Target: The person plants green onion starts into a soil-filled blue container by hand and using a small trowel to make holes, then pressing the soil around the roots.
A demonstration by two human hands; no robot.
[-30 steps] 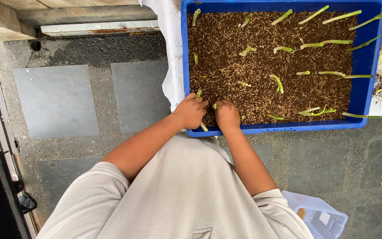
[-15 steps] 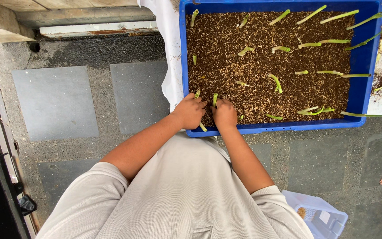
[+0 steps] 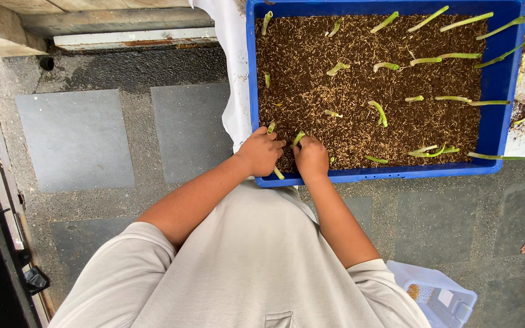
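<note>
Hands are working at the near left corner of the blue tray [image 3: 498,79] of brown planting mix: the left hand [image 3: 262,152] is curled with fingers pressing into the mix, and the right hand [image 3: 311,157] is pinching a green cutting [image 3: 298,138], holding it upright. Firming well probably means pressing the mix evenly around the stem's base, keeping it upright, and sparing the neighbouring cutting [image 3: 271,127] just beside the left fingers.

Cuttings [image 3: 380,112] in tray [image 3: 497,79], hands [image 3: 262,150] at near-left corner
</note>
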